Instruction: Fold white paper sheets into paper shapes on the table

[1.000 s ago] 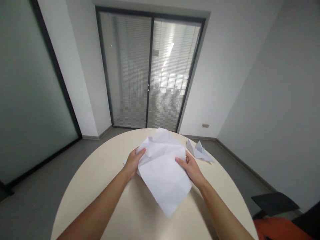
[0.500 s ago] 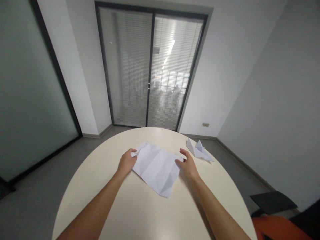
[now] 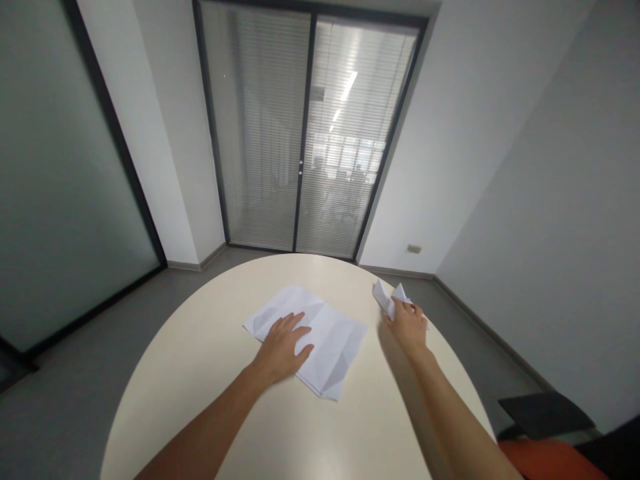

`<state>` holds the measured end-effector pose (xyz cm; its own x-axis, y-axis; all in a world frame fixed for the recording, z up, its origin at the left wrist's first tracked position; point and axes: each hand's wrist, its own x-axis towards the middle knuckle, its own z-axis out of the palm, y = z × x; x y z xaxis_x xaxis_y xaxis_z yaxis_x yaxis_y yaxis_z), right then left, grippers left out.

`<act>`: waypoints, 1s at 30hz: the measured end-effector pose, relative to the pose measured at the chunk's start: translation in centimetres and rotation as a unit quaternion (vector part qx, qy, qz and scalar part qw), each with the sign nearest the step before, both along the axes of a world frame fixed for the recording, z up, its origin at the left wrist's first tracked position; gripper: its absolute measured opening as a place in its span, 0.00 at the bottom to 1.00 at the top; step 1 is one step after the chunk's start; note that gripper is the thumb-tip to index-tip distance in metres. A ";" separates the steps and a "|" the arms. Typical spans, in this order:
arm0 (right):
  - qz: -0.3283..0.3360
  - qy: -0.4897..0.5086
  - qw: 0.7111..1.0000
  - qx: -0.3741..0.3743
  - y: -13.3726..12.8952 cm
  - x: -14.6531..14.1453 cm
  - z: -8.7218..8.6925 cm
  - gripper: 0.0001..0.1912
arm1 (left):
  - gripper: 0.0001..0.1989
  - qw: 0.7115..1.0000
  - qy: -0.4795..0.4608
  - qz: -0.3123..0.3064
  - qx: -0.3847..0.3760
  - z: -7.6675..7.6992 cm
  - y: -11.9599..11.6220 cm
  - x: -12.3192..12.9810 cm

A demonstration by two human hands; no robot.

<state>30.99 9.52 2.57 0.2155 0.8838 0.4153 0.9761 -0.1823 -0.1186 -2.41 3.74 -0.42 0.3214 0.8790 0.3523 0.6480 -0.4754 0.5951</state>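
A creased white sheet of paper [image 3: 333,327] lies spread out on the round table, with fold lines running across it. My left hand [image 3: 281,348] rests over its near-left part, palm down and fingers spread. At the table's far right is a folded paper figure [image 3: 383,298] with pointed tips standing up. My right hand [image 3: 409,327] has its fingers around the near side of that figure, thumb on the left. The hand hides much of the figure's right part.
The cream round table [image 3: 240,427] has a curved edge close behind the folded figure. An orange and black chair [image 3: 555,457] stands at the lower right. Beyond the table are a glazed door with blinds [image 3: 260,147] and white walls.
Both hands have let go of the sheet's sides, and it lies flatter. My left hand has moved right onto the sheet; my right hand has moved right and taken hold of the folded figure.
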 end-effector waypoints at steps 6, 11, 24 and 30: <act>0.046 0.011 0.998 -0.031 1.0 -0.3 -0.4 0.17 | 0.11 0.996 -0.085 0.002 0.005 0.3 -0.1 0.5; 0.195 0.049 0.979 0.016 0.2 -5.4 0.9 0.13 | 0.12 0.990 -0.136 0.023 0.010 1.1 -0.3 1.0; 0.564 -0.026 0.826 -0.006 -4.2 -13.8 2.1 0.20 | 0.25 0.896 -0.393 0.201 -0.049 -0.7 3.1 -0.5; 0.494 0.031 0.869 0.020 -4.0 -12.5 0.8 0.12 | 0.18 0.901 -0.376 0.213 -0.040 -1.7 3.5 -0.8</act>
<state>18.49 5.50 3.34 -0.6166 0.6350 0.4654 0.6451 0.7463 -0.1636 -3.19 7.20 -2.15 -0.3555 0.8979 0.2595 0.1603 -0.2150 0.9634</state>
